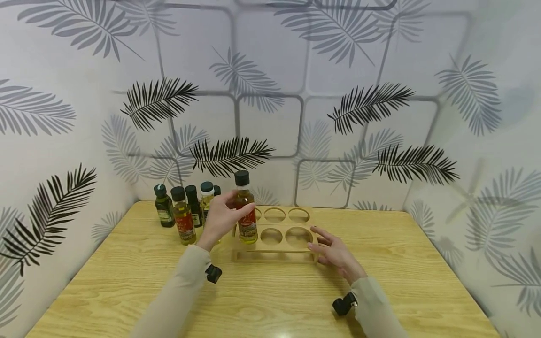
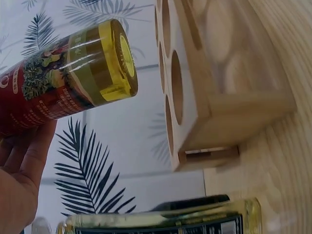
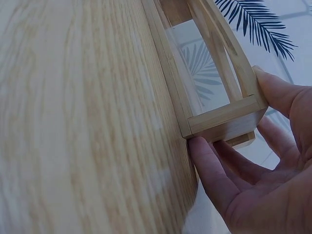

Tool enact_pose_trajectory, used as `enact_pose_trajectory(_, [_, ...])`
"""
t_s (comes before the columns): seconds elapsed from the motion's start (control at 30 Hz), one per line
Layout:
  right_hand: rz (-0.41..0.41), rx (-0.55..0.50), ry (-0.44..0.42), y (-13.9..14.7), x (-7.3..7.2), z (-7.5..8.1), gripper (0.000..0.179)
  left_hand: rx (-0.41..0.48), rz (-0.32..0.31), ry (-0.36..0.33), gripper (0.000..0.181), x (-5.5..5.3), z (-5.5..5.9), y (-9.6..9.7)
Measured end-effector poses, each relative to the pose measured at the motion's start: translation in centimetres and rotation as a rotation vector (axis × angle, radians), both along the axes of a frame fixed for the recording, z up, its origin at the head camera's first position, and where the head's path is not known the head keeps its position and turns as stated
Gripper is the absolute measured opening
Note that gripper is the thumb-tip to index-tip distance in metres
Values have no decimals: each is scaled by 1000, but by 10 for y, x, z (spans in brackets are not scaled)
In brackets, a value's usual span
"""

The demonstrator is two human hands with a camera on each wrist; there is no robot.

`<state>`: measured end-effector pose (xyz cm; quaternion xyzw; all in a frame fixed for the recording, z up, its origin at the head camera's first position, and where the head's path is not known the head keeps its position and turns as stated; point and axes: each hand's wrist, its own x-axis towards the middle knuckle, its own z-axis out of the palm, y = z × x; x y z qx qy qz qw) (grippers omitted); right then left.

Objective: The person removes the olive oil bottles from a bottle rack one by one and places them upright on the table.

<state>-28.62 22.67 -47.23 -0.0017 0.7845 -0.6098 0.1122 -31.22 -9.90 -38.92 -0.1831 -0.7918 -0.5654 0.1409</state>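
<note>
My left hand [image 1: 224, 215] grips an oil bottle [image 1: 247, 230] with a dark cap, red label and yellow oil. The bottle is upright at the left front of a wooden bottle rack [image 1: 272, 251] with round holes in two rows. In the left wrist view, the bottle's base [image 2: 119, 61] shows apart from the rack [image 2: 204, 109], its underside uncovered. With fingers and thumb spread across the rack's right end, my right hand [image 1: 336, 253] holds it. In the right wrist view, its fingertips [image 3: 197, 144] touch the end panel's corners.
Left of the rack stand several more bottles, among them a red-labelled oil bottle [image 1: 184, 223], a green bottle [image 1: 164, 209] and a dark slim bottle [image 1: 194, 206]. They rest on the wooden table [image 1: 270, 295]. A leaf-patterned wall [image 1: 270, 126] rises behind.
</note>
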Motion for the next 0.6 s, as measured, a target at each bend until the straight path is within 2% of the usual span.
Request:
enact_pose_trajectory(0.17, [8, 5, 0, 1, 0, 0, 66, -37, 35, 32, 44, 4, -3, -15])
enact_pose_trajectory(0.43, [2, -9, -13, 2, -1, -2, 69, -89, 100, 63, 56, 9, -8, -37])
enact_pose_trajectory(0.6, [-1, -10, -12, 2, -1, -4, 69, -116, 126, 59, 56, 13, -11, -51])
